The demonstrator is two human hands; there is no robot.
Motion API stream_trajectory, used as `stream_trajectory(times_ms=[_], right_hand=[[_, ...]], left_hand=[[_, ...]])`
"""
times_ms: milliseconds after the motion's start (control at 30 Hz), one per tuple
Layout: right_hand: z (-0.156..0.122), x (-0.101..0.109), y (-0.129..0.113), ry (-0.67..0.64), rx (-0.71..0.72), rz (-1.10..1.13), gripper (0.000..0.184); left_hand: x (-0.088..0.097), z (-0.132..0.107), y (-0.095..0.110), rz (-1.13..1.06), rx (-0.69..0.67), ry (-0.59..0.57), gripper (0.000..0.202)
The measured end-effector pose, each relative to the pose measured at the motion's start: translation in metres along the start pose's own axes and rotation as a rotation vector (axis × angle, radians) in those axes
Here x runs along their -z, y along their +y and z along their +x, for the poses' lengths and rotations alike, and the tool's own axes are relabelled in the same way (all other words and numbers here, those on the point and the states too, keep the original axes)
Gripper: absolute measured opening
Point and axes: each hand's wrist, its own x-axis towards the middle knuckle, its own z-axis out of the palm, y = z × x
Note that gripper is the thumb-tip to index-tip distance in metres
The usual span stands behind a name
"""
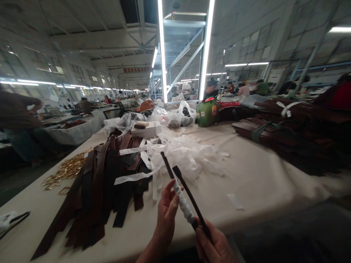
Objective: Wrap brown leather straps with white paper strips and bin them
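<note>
A narrow dark strap (pixel 191 197), looking like leather, rises from my hands over the near edge of the table, with two arms side by side and flat ends at the top. Crinkled white wrapping (pixel 185 206) is wound round its left arm. My left hand (pixel 166 210) pinches that arm at the upper end of the wrapping. Lower down, my right hand (pixel 215 243) closes around the bottom of the strap; how the two arms meet there is hidden by its fingers.
Dark brown strips (pixel 93 182) lie left of my hands, with gold buckles (pixel 68 166) beyond. Loose white strips (pixel 186 153) are heaped ahead. Farther back stand a white box (pixel 146 129) and a green bag (pixel 207 112); bundled brown pieces (pixel 274 128) lie right. A person (pixel 22 117) stands far left.
</note>
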Motion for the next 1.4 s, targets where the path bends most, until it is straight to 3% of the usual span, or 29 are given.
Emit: stream_trajectory(times_ms=[133, 233, 433, 600, 733, 1000, 1200, 1400], right_hand=[[0.000, 0.004, -0.007, -0.014, 0.004, -0.013, 0.071], [0.000, 0.007, -0.008, -0.039, 0.017, -0.047, 0.067], [-0.002, 0.011, -0.014, -0.091, 0.049, -0.096, 0.052], [-0.003, 0.010, -0.018, -0.103, 0.063, -0.097, 0.050], [-0.003, 0.009, -0.021, -0.081, 0.082, -0.091, 0.047], [-0.012, 0.008, -0.038, -0.068, 0.092, -0.080, 0.040], [-0.020, 0.009, -0.048, -0.074, 0.090, -0.029, 0.048], [-0.029, 0.021, -0.064, -0.088, 0.072, -0.036, 0.045]], left_hand=[[-0.002, 0.005, 0.004, -0.132, 0.030, 0.154, 0.038], [-0.004, 0.011, 0.012, -0.238, 0.018, 0.201, 0.035], [-0.006, 0.007, 0.029, -0.285, 0.027, 0.226, 0.053], [-0.005, 0.002, 0.039, -0.228, 0.005, 0.212, 0.043], [-0.009, -0.008, 0.031, -0.200, 0.089, 0.141, 0.028], [-0.016, -0.042, 0.007, -0.180, 0.310, 0.092, 0.029], [-0.025, -0.059, 0.003, -0.145, 0.330, -0.010, 0.032], [-0.039, -0.056, 0.013, -0.109, 0.335, -0.060, 0.033]])
